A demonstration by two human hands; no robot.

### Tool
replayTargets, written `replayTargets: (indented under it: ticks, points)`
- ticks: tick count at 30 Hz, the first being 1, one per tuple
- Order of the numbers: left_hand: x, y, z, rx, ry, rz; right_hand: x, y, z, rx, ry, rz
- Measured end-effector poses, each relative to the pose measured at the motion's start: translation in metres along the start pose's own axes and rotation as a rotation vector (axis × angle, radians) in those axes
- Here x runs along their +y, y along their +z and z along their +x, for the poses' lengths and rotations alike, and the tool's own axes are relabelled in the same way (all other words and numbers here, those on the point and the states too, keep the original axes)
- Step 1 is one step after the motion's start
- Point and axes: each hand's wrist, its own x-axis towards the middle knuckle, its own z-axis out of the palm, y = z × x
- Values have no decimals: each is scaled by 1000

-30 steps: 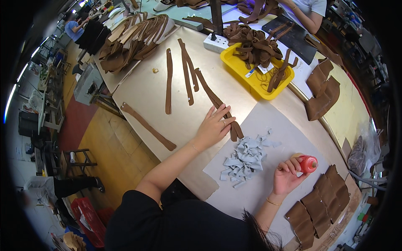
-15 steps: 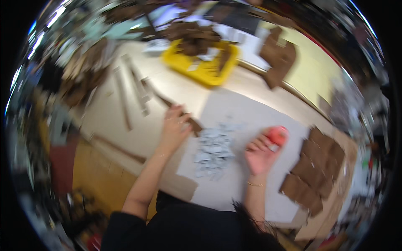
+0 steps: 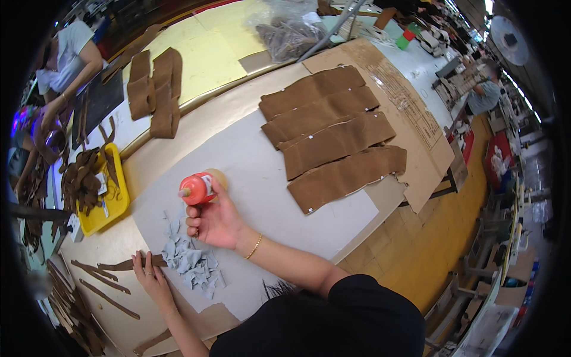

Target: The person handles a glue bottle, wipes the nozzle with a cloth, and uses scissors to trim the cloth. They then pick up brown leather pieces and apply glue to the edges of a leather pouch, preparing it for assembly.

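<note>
My right hand [image 3: 215, 224] is closed around a red squeeze bottle [image 3: 197, 188] with a narrow nozzle tip, tilted to the left. It hovers above a large grey sheet [image 3: 250, 238], just beyond a pile of small light-grey scraps [image 3: 191, 259]. Lower left, my left hand [image 3: 151, 279] lies with fingers stretched out on the right end of a narrow brown strip [image 3: 122, 265], beside the pile. Several more thin brown strips [image 3: 110, 298] rest on the table to its left.
Wide brown fabric bands [image 3: 333, 134] lie side by side at right, partly over cardboard [image 3: 410, 107]. A yellow tray [image 3: 121, 208] holds brown pieces at left. Folded brown bands [image 3: 165, 89] lie near a yellow sheet [image 3: 214, 41]. A co-worker's arm [image 3: 80, 68] shows at upper left.
The view has swung to the right, bringing the brown bands and the floor beyond into sight. My right hand still holds the bottle, now nearer the scrap pile. My left hand stays at the strip.
</note>
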Motion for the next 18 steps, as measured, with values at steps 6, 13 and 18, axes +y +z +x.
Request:
replayTargets:
  ticks: [6,13,18]
  points:
    - [-7,2,4,-15,-1,-22,1,1,1,31,10,39]
    - [-7,4,4,7,16,-49,-1,-1,1,-2,-2,30]
    - [0,-2,4,-12,20,24,-2,1,-1,-3,4,34]
